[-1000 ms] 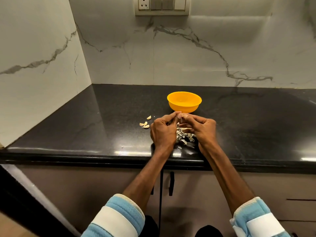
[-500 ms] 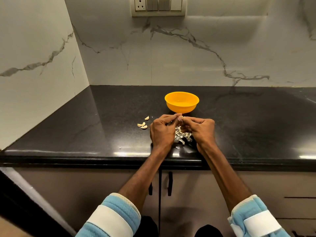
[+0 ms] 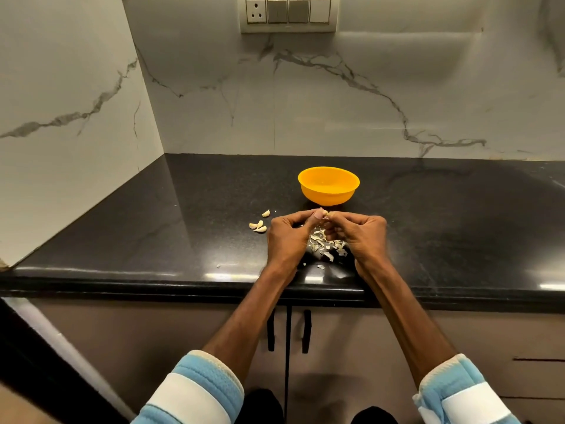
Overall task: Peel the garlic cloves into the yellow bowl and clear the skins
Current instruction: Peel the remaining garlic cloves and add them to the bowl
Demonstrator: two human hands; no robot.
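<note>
A yellow bowl point(image 3: 328, 185) stands on the black counter point(image 3: 183, 228), just beyond my hands. My left hand point(image 3: 289, 237) and my right hand point(image 3: 359, 235) meet fingertip to fingertip and pinch one garlic clove point(image 3: 324, 214) between them, a bit of skin showing at its top. Under and between the hands lies a pile of pale garlic skins point(image 3: 327, 247). Three unpeeled cloves point(image 3: 259, 225) lie on the counter to the left of my left hand. The bowl's inside looks bare from here.
Marble walls close the counter at the back and left, forming a corner. A switch panel point(image 3: 289, 13) sits high on the back wall. The counter's front edge point(image 3: 153, 281) runs just below my wrists, with cabinet doors and handles point(image 3: 287, 330) beneath.
My fingertips have shifted slightly on the clove, and the camera has tilted a little. The bowl, skins and loose cloves lie as before.
</note>
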